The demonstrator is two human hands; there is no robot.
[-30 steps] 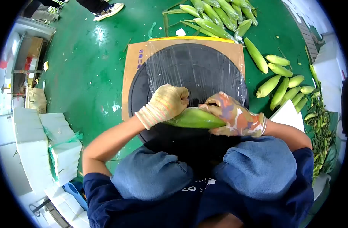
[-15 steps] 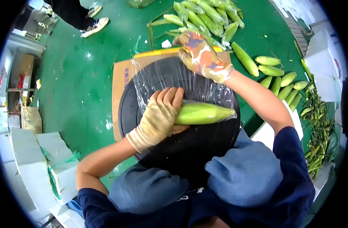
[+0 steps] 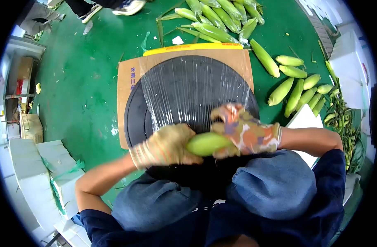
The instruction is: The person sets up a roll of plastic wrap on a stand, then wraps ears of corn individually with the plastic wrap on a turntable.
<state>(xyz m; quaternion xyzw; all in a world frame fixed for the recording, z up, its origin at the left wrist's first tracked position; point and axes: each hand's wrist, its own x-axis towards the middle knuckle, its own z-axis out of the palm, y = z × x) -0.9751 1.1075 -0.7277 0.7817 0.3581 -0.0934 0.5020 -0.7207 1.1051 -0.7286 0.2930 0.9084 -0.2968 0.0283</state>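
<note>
An ear of corn in its green husk [image 3: 208, 144] lies crosswise near the front of a round black platform [image 3: 135, 113]. My left hand [image 3: 172, 144], in a pale yellow glove, is closed round its left end. Round the right end, my right hand [image 3: 244, 131] is closed in a camouflage-patterned glove, slightly blurred. Clear plastic film [image 3: 184, 94] stretches over the black surface from the yellow strip [image 3: 192, 48] at the back down to the corn. Under the platform lies a cardboard sheet [image 3: 124, 88]. My hands hide both ends of the corn.
Several film-wrapped ears of corn [image 3: 225, 16] are piled on the green floor beyond the platform. More husked ears [image 3: 293, 96] lie to the right, beside a white foam piece [image 3: 305, 123] and leaf scraps [image 3: 344, 140]. White foam boxes [image 3: 28, 177] stand left. Another person's shoe [image 3: 128, 7] shows at the top.
My right hand has come down from the film's far end onto the corn's right end. The corn has moved nearer my body. The other person's feet have shifted right and away.
</note>
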